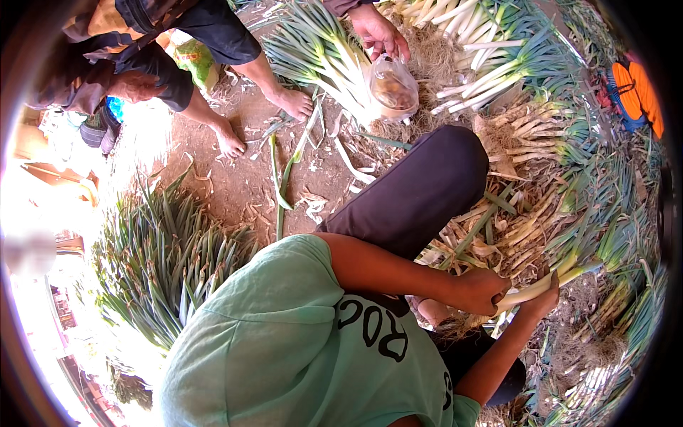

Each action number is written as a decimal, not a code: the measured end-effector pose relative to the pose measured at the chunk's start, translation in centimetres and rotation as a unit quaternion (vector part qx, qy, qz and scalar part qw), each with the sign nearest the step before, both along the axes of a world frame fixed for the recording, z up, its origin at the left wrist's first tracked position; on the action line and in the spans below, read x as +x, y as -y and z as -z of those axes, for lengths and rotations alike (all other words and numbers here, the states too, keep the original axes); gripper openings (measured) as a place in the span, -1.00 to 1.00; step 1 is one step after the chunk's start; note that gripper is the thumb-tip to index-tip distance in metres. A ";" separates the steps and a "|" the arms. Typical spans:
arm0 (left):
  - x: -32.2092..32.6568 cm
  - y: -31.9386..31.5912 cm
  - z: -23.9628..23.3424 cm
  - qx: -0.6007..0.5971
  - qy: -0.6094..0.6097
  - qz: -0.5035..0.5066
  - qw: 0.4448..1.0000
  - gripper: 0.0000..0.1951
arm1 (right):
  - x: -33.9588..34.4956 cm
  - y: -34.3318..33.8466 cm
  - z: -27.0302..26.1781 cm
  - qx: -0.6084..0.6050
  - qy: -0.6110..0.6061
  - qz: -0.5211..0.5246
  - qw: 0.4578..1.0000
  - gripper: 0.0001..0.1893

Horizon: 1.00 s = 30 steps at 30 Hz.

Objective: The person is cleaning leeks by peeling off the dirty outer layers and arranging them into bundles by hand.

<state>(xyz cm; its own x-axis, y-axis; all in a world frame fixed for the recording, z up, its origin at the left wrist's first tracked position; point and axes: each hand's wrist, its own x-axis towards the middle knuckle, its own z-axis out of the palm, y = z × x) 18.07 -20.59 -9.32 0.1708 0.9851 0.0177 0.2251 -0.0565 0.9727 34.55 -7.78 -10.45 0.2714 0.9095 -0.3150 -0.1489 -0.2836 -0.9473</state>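
Note:
My left hand is closed around the lower white part of a leek, near its roots. Farther along the same stalk, the fingers of my right hand grip it where white passes into green. The leaves point to the right, over a heap of leeks. Dry roots and peeled leaves lie beside my bent knee.
A barefoot person sits at the upper left. Another person's hand holds a clear plastic bag over leeks at the top. A dense leek bundle stands at the left; orange-soled footwear lies at the upper right.

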 end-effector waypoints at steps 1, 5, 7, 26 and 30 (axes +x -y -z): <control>0.0 0.0 -0.1 0.000 -0.001 0.002 1.000 -0.78 | 0.0 -0.1 0.1 0.000 0.001 0.006 1.000 -0.63; 0.0 0.0 0.1 0.007 -0.001 0.001 1.000 -0.78 | -0.4 0.1 -0.2 -0.001 0.010 0.018 1.000 -0.64; 0.1 0.0 0.1 0.002 -0.005 0.000 1.000 -0.78 | -0.5 0.1 -0.3 -0.002 0.020 0.016 1.000 -0.65; -0.3 -0.1 -0.2 -0.017 -0.033 0.033 0.999 -0.74 | -0.3 0.0 -0.3 -0.018 0.013 -0.004 1.000 -0.60; -0.2 0.3 -0.5 -0.050 -0.002 -0.026 0.998 -0.63 | -0.6 0.1 0.0 0.007 0.005 0.026 1.000 -0.70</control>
